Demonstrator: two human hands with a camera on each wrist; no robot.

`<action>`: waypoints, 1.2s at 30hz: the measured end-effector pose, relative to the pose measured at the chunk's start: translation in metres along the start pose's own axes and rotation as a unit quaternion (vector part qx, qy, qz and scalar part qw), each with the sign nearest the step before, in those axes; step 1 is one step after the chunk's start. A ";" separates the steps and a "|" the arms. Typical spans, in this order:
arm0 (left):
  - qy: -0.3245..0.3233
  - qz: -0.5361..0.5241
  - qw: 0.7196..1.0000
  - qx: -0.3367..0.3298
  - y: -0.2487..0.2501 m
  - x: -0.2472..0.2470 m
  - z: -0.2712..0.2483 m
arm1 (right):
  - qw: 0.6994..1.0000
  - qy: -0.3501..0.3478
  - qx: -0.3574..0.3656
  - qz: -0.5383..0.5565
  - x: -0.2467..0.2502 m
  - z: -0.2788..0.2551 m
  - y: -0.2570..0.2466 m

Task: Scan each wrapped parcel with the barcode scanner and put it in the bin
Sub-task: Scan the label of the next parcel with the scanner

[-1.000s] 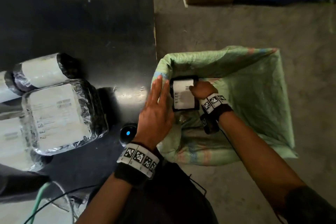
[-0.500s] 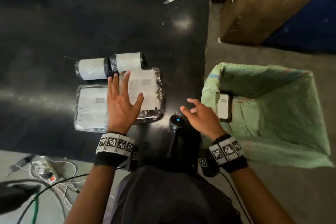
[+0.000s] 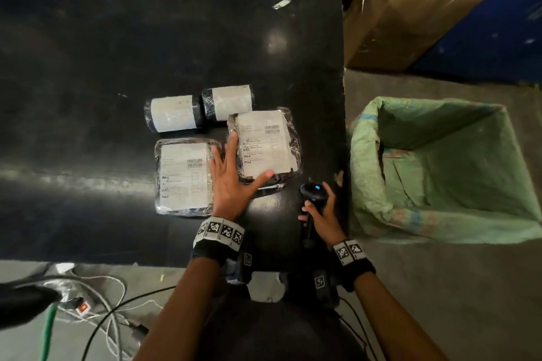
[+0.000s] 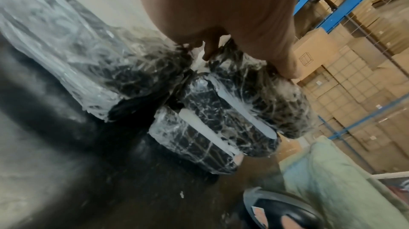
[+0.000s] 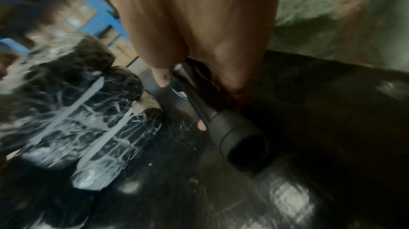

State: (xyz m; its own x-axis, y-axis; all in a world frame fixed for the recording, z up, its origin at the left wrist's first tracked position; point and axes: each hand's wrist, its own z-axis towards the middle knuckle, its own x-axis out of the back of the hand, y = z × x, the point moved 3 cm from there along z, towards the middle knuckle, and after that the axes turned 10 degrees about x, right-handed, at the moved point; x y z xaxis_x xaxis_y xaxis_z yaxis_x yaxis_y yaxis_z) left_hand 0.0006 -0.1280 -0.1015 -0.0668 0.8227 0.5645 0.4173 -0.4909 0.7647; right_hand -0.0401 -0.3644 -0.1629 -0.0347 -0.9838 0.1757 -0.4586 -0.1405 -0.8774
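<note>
Four black parcels in clear wrap with white labels lie on the black table (image 3: 88, 67): two rolls (image 3: 173, 113) (image 3: 230, 102) at the back and two flat ones (image 3: 183, 176) (image 3: 265, 143) nearer me. My left hand (image 3: 231, 176) lies on the right flat parcel's left edge, fingers straight and thumb spread over its near edge (image 4: 254, 78). My right hand (image 3: 321, 214) grips the handle of the black barcode scanner (image 3: 313, 189) (image 5: 239, 138), whose blue light is on. The bin (image 3: 360, 155), lined with green sacking, stands on the floor right of the table.
A brown cardboard box (image 3: 396, 17) holding white scraps stands behind the bin, against something blue (image 3: 484, 38). Cables and a power strip (image 3: 82, 306) lie on the floor at lower left. The table's right edge runs close along the bin.
My right hand has left the bin, where it held a parcel, and has taken hold of the scanner. My left hand has moved onto the right flat parcel, which has shifted away from its neighbour.
</note>
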 end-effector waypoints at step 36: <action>0.220 -0.143 0.964 -0.049 0.073 -0.014 -0.026 | 0.972 -0.066 0.203 0.102 0.069 -0.042 -0.207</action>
State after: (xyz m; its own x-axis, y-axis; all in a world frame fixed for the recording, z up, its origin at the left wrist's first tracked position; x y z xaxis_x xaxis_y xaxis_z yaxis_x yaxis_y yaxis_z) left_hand 0.0084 -0.1830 -0.0455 -0.5522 0.7382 0.3876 0.2390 -0.3053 0.9218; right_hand 0.0154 -0.3981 0.0498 0.0377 -0.9977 -0.0561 -0.0656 0.0535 -0.9964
